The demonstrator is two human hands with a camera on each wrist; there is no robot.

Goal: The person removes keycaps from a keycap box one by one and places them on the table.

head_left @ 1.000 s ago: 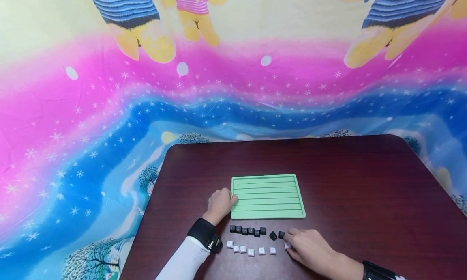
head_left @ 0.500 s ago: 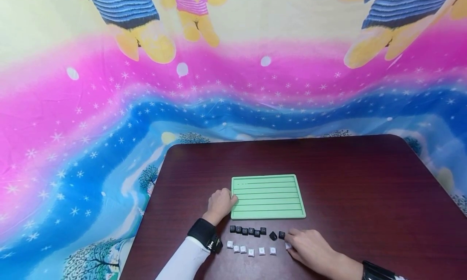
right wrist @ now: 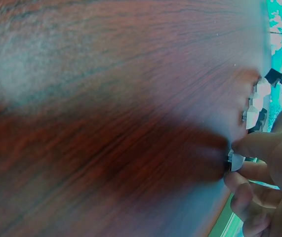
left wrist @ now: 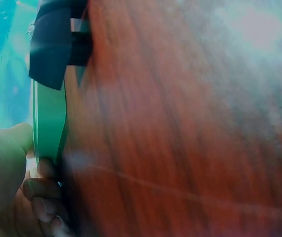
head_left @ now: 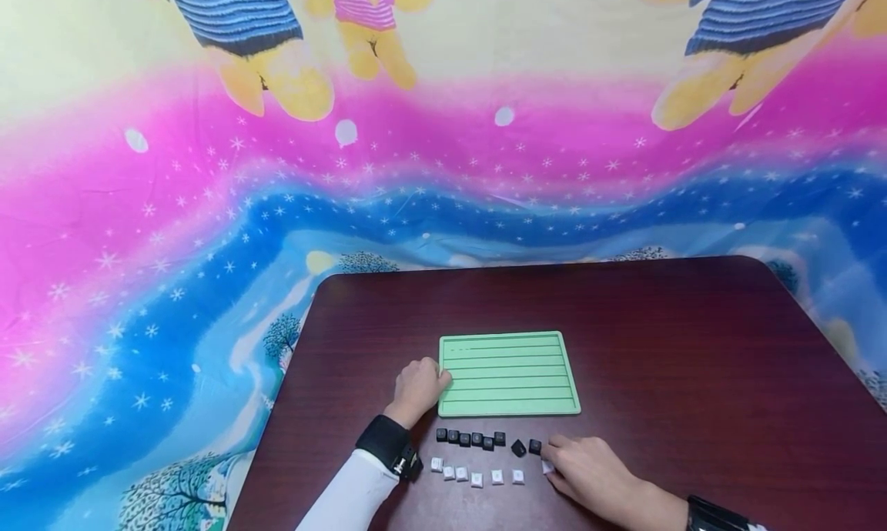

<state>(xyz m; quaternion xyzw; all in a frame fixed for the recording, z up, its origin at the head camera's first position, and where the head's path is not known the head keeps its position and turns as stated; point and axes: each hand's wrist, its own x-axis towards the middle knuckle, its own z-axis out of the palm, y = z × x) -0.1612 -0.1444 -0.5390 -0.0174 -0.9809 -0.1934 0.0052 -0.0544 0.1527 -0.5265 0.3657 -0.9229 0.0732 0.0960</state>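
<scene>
My left hand (head_left: 418, 385) grips the left edge of a pale green ridged tray (head_left: 509, 377). The left wrist view has the thumb on one side of the tray's edge and the fingers curled at the other. Right of the white row, my right hand (head_left: 589, 469) pinches a white keycap (right wrist: 237, 162) between thumb and fingers, low at the table. Just beyond those fingertips sits a black keycap (head_left: 535, 445). Beside it another black keycap (head_left: 518, 447) lies turned askew. Part of the pinched keycap is hidden by the fingers.
Several black keycaps (head_left: 476, 439) form a line in front of the tray. Nearer the person, several white keycaps (head_left: 476, 480) make a loose row. All rest on a dark brown table (head_left: 693, 346). Behind it hangs a printed cloth (head_left: 443, 154) with bears and snowflakes.
Almost nothing differs. My right hand and the white keycap have shifted very slightly to the right; my left hand stays at the tray's edge.
</scene>
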